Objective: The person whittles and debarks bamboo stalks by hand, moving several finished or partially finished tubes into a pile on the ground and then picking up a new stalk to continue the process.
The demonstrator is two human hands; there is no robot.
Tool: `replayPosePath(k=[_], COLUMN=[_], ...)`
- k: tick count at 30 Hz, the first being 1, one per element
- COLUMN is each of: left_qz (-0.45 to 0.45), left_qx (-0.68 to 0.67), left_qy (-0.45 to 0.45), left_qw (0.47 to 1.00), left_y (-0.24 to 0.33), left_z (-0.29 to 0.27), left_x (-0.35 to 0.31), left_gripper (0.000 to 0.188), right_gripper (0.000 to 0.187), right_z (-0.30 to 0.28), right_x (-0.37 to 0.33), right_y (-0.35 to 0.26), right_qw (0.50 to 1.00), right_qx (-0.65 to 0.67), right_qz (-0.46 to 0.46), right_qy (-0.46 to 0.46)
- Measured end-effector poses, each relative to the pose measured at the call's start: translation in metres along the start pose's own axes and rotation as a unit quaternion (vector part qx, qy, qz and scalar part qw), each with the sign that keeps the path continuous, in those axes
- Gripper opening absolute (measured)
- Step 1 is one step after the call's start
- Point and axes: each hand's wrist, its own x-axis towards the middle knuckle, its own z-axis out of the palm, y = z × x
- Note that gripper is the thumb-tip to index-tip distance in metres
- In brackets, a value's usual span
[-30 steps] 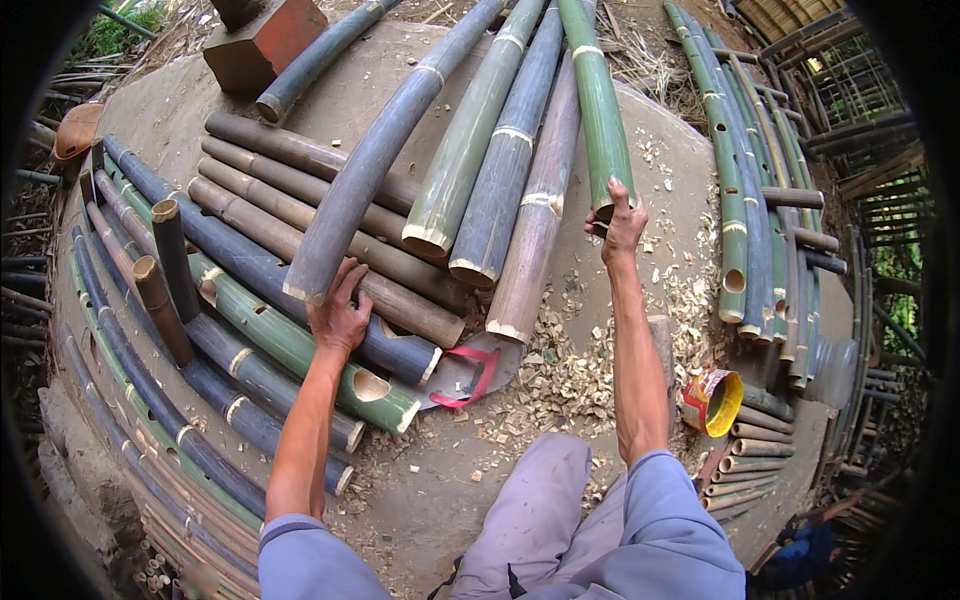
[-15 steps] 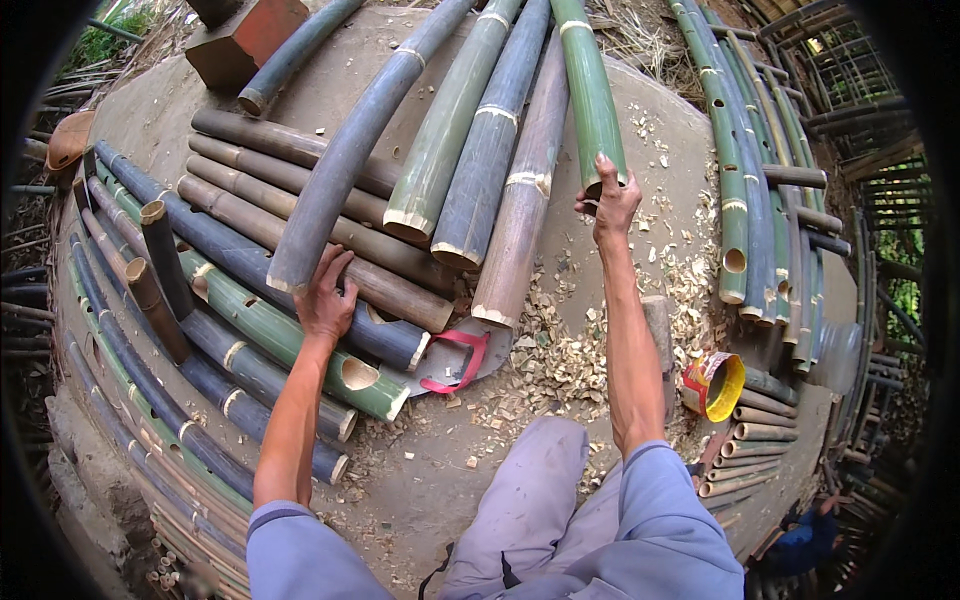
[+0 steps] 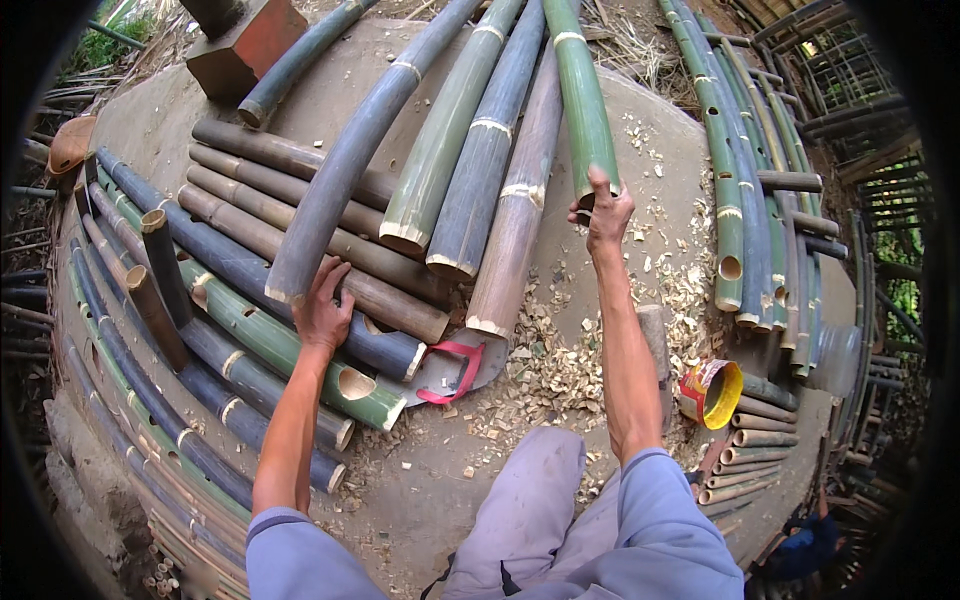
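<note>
My right hand [image 3: 606,212] grips the near end of a green bamboo pole [image 3: 578,105], thumb on top and fingers curled at its hollow end. Just beside the near end of a dark, curved bamboo pole [image 3: 335,180] is my left hand [image 3: 322,308], palm down with its fingers apart, over the brown poles; whether it bears on the dark pole is hard to tell. Between the two hands lie a green-grey pole [image 3: 445,130], a blue-grey pole [image 3: 485,150] and a brownish pole [image 3: 515,215], their cut ends toward me.
Left are rows of bamboo with cut holes [image 3: 270,335] and upright stakes [image 3: 165,265]. A sandal with a red strap [image 3: 462,372] lies near wood chips [image 3: 560,375]. Right are a yellow-red tin [image 3: 712,393], short bamboo pieces [image 3: 750,465] and holed poles [image 3: 728,215]. A person [image 3: 808,545] is at lower right.
The whole view has shifted slightly. My right hand and the green pole's near end have come a little nearer and to the left. My left hand stays beside the dark pole.
</note>
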Motion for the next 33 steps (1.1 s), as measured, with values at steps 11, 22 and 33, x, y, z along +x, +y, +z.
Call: replayPosePath(k=[11,22,33], left_qz=[-0.001,-0.014,-0.004], left_qx=[0.016,0.013,0.046], left_qy=[0.003,-0.011,0.011], left_qw=[1.000,1.000,0.999], left_y=[0.003,0.011,0.005], left_z=[-0.002,-0.002,0.009], left_x=[0.000,-0.001,0.001], left_gripper=[0.040,0.041,0.037], right_gripper=[0.047,0.047,0.049], right_z=[0.001,-0.032,-0.168], right_x=[0.002,-0.020,-0.200], right_y=[-0.002,-0.007,-0.040], right_qw=[0.999,0.994,0.962], right_qx=[0.037,0.028,0.151], right_qz=[0.034,0.092,0.195], right_qy=[-0.015,-0.059,-0.115])
